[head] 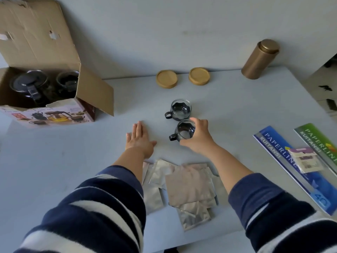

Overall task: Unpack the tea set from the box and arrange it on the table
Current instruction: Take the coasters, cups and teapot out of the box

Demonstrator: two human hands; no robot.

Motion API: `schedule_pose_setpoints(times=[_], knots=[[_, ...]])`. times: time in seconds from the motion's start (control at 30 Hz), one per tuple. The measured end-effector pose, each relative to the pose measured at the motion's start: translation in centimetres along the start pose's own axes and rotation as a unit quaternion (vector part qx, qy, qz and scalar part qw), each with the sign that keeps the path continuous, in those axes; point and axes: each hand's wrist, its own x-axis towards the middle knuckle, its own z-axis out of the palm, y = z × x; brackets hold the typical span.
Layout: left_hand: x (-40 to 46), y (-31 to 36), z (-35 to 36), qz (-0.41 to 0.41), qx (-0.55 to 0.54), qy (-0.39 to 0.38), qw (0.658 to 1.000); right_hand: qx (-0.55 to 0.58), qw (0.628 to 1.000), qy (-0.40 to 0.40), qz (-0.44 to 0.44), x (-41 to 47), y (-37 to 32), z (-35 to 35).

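Observation:
An open cardboard box stands at the table's far left. Inside it I see a glass teapot with a black lid and another glass cup. One glass cup with a black handle stands on the table's middle. Just in front of it, my right hand is wrapped around a second glass cup, handle pointing left. My left hand lies flat on the table, palm down, fingers together, a little left of that cup, holding nothing.
Two round wooden coasters lie at the back, with a bronze canister to their right. Several foil sachets are piled near the front edge. Blue and green receipt books lie at right.

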Motion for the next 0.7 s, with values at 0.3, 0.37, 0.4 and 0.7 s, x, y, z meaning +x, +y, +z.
schedule_pose_setpoints(times=[0.3,0.37,0.4,0.7], knots=[[-0.2,0.2,0.3,-0.003,0.010,-0.006,1.000,-0.054,0.998,-0.024,0.004,0.5,0.5,-0.3],[-0.1,0.2,0.3,-0.004,0.010,-0.007,1.000,-0.049,0.998,-0.031,0.011,0.6,0.5,-0.3],[-0.1,0.2,0.2,-0.004,0.010,-0.007,1.000,-0.044,0.998,-0.036,0.015,0.7,0.5,-0.3],[0.0,-0.5,-2.1,0.021,-0.009,-0.039,0.999,-0.116,0.992,-0.017,0.045,2.2,-3.7,-2.9]])
